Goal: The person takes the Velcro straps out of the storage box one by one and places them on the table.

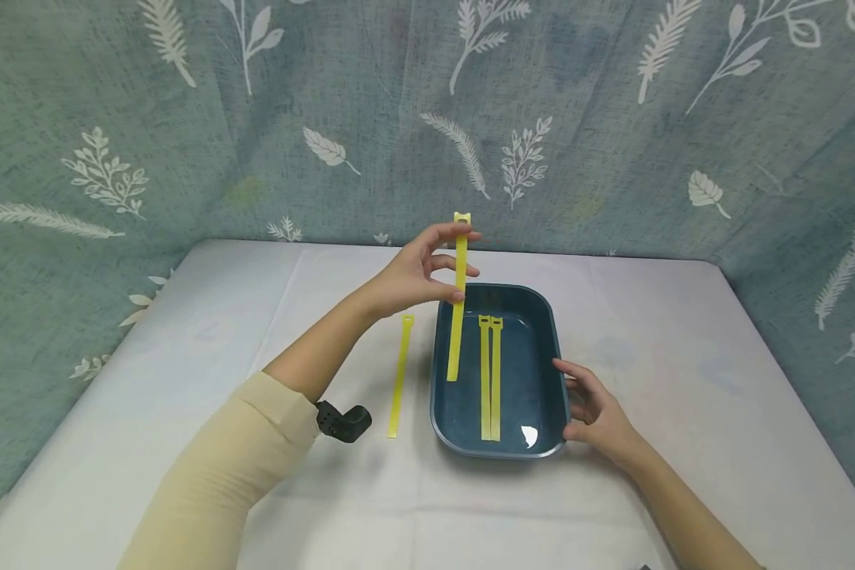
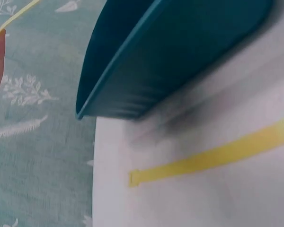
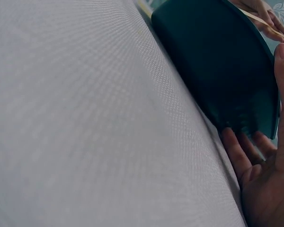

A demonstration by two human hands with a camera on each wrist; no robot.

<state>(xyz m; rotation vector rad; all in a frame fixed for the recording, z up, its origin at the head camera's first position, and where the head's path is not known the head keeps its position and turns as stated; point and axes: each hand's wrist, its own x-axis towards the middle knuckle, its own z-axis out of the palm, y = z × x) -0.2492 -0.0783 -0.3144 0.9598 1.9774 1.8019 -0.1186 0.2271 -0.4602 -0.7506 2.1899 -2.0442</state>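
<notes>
My left hand (image 1: 420,269) pinches a yellow hook-and-loop cable tie (image 1: 460,261) between thumb and fingers. This tie hangs nearly upright, slotted head up, its lower end over the left part of a deep blue tray (image 1: 534,380). Inside the tray, two more yellow cable ties (image 1: 490,380) lie side by side, heads away from me. Another yellow cable tie (image 1: 400,380) lies on the table left of the tray; the left wrist view shows this tie (image 2: 199,163) close up. My right hand (image 1: 602,412) holds the tray's right side, with fingertips (image 3: 229,137) against its outer wall.
A white cloth covers the table (image 1: 684,348). Behind it hangs a grey-green curtain (image 1: 370,119) with white leaf prints. A black wrist camera (image 1: 343,422) sticks out from the left sleeve.
</notes>
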